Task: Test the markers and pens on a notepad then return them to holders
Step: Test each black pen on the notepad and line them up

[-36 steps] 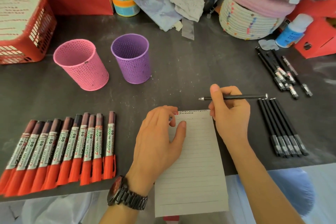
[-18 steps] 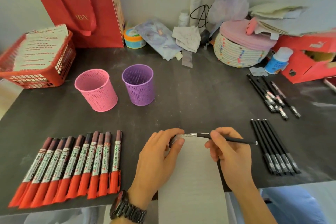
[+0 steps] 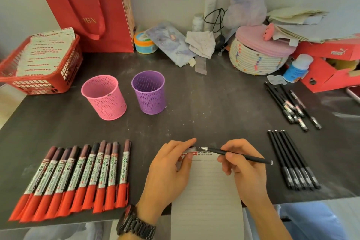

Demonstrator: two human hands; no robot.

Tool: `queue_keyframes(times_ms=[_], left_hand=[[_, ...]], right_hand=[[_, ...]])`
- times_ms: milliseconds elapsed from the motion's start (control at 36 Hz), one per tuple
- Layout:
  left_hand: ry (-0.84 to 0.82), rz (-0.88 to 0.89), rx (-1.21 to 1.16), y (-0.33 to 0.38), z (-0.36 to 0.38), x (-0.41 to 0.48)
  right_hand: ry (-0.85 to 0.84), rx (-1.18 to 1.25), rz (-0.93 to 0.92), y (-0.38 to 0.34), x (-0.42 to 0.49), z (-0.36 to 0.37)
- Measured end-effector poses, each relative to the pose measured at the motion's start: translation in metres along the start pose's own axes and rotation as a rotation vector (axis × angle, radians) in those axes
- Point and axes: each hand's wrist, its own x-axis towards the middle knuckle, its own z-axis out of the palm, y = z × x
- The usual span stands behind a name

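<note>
Notepad [image 3: 206,191] overhung the desk's [image 3: 204,107] near edge, between the marker row [image 3: 78,177] on the left and the black pens [image 3: 292,161] on the right. Right grip [image 3: 245,167] pinched an uncapped pen [image 3: 243,157], its tip at the pad's top edge. Left grip [image 3: 169,169] pinched a small clear cap [image 3: 190,150] just beside that tip. Open desk lay between the pad and the upright pink holder [image 3: 105,99] and purple holder [image 3: 149,94]. Red bag [image 3: 87,9] read "HBN"; red box [image 3: 331,58] read "PUMA".
</note>
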Motion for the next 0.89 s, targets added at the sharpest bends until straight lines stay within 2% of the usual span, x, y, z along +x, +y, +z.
queue_keyframes(times_ms=[194, 639, 889], left_hand=[[0.014, 0.02, -0.021, 0.0013, -0.0003, -0.0004], [0.042, 0.041, -0.045, -0.0049, 0.0045, 0.0006], [0.073, 0.096, -0.095, -0.0027, 0.0012, 0.0005]], right_hand=[[0.002, -0.013, 0.012, -0.0008, 0.0001, 0.0016], [-0.073, -0.249, 0.007, -0.0017, -0.0027, 0.0041], [-0.077, -0.296, 0.006, -0.0028, -0.0028, 0.0061]])
